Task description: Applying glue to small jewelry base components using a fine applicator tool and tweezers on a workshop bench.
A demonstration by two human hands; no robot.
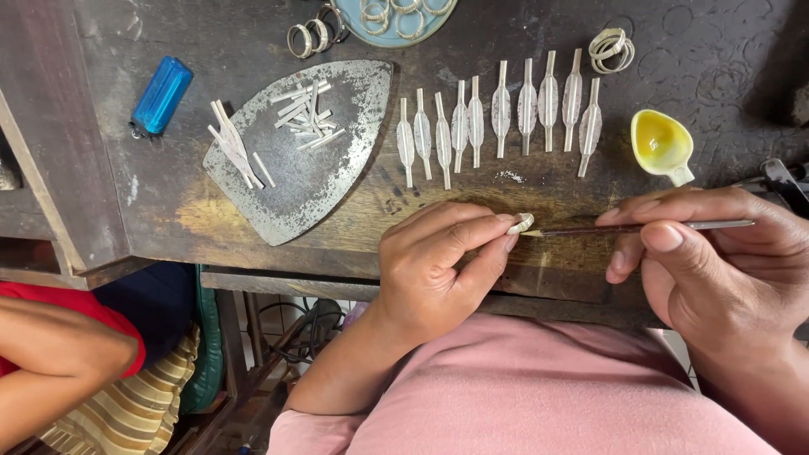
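Observation:
My left hand pinches a small pale silver ring piece between thumb and forefinger, just above the near edge of the dark wooden bench. My right hand holds a thin brush level, its tip touching that piece. Behind my hands, several leaf-shaped silver blanks lie in a row on the bench. A small yellow dish sits just beyond my right hand.
A worn iron-shaped metal plate carries several silver strips. A blue lighter lies at the left. Rings and a blue plate with rings sit at the back; coiled rings too. Another person's arm is at lower left.

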